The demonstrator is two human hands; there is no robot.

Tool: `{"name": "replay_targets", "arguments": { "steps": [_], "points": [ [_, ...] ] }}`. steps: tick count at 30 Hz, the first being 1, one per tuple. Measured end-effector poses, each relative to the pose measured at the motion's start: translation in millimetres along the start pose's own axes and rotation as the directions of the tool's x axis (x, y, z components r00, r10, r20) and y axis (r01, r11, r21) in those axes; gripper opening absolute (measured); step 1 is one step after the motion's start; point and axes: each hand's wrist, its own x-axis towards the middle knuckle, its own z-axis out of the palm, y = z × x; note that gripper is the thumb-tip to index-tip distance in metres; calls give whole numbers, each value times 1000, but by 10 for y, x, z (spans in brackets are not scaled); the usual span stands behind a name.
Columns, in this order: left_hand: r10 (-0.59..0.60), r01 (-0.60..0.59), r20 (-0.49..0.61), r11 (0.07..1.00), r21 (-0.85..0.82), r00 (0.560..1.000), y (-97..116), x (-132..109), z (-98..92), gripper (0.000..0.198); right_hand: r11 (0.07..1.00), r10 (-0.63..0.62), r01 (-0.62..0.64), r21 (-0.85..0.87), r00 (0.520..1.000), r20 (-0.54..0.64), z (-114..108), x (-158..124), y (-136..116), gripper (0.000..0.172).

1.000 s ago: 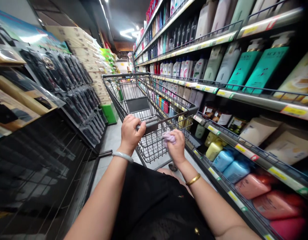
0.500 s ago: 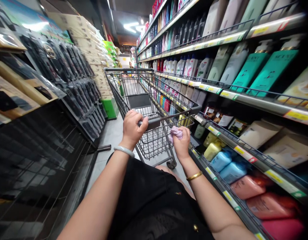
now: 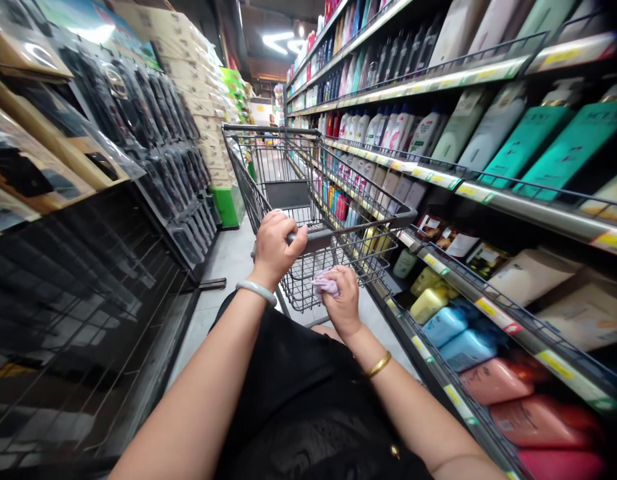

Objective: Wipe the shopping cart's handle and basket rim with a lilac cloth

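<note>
In front of me stands a dark wire shopping cart (image 3: 333, 167), its grey handle (image 3: 315, 240) facing me. My left hand (image 3: 278, 243), with a pale bangle at the wrist, is wrapped round the left part of that handle. A crumpled light purple cloth (image 3: 326, 283) is bunched in the closed fingers of my right hand (image 3: 343, 300), which has a gold bangle. This hand is below the handle and apart from it, close to my body. No goods show in the cart's basket.
Shelves on the right hold many bottles, among them teal pump bottles (image 3: 531, 143) and blue bottles (image 3: 445, 325). Packaged dark items (image 3: 138, 120) hang at the left, and stacked cartons (image 3: 195, 87) stand behind them. The grey tiled floor (image 3: 225, 253) runs down the aisle.
My right hand has moved left and slightly down with the cloth, towards my middle. My left hand stays on the handle. The whole view has shifted a little.
</note>
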Motion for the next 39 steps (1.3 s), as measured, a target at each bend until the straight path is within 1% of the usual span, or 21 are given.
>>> {"name": "replay_targets", "arguments": {
  "steps": [2,4,5,6,9,12,14,15,17,19,20,21,23,25,26,28,30,31,33,37,39],
  "points": [
    [-15,15,-33,1000,0,999,9,-2,24,36,999,-44,44,-11,996,74,45,-74,-72,24],
    [-18,18,-54,1000,-7,998,19,-3,37,36,993,-110,117,-29,978,177,98,-173,-134,28],
    [-13,13,-52,1000,-13,999,22,-3,36,36,989,-131,143,-40,968,212,109,-212,-132,28],
    [-8,8,-43,1000,-16,999,24,-3,29,36,987,-137,153,-53,966,219,104,-235,-102,27],
    [-1,1,9,1000,-15,1000,19,-2,-4,35,989,-105,116,-90,988,113,-13,-185,137,23],
    [0,0,7,1000,-11,1000,11,-4,-8,35,992,-5,-1,-125,999,-51,-175,-38,404,18],
    [-5,5,-22,1000,-9,1000,8,-9,15,35,986,76,-93,-136,989,-127,-228,22,468,16],
    [-10,10,-35,1000,-8,999,7,-12,29,36,984,96,-116,-138,986,-139,-227,23,457,16],
    [-17,17,-53,1000,-8,998,6,-19,51,36,987,73,-85,-133,993,-88,-179,-29,374,19],
    [-13,12,-60,1000,-12,998,0,-24,54,36,993,-1,5,-116,999,35,-109,-114,279,22],
    [-8,7,-58,1000,-14,998,-3,-26,47,35,994,-29,37,-105,996,79,-85,-146,254,23],
    [-1,0,-51,1000,-16,999,-7,-26,35,35,994,-35,44,-96,995,92,-77,-160,255,23],
    [15,-15,-29,1000,-18,999,-14,-23,5,35,996,12,-10,-92,1000,27,-127,-119,348,21],
    [18,-18,-7,1000,-16,1000,-13,-18,-19,35,989,106,-117,-92,988,-111,-259,0,543,18],
    [16,-16,-3,1000,-14,1000,-10,-15,-25,36,980,156,-174,-94,972,-175,-342,73,660,16],
    [4,-4,-12,1000,-11,1000,0,-13,-20,36,950,258,-296,-94,921,-293,-497,203,872,14],
    [-10,10,-39,1000,-5,999,12,-14,0,37,925,320,-369,-92,886,-336,-578,265,982,14],
    [-18,18,-51,1000,-2,999,17,-15,13,36,922,328,-376,-93,887,-326,-575,261,981,15],
    [-25,25,-67,1000,-1,997,21,-15,33,36,933,312,-348,-90,909,-277,-484,189,869,15],
    [-16,16,-58,1000,-9,998,-5,-16,22,36,977,203,-208,-56,975,-89,-182,-14,453,14],
    [-13,13,-43,1000,-8,999,-29,-21,-8,36,990,139,-139,-28,990,-22,-124,-33,334,17]
  ]
}}
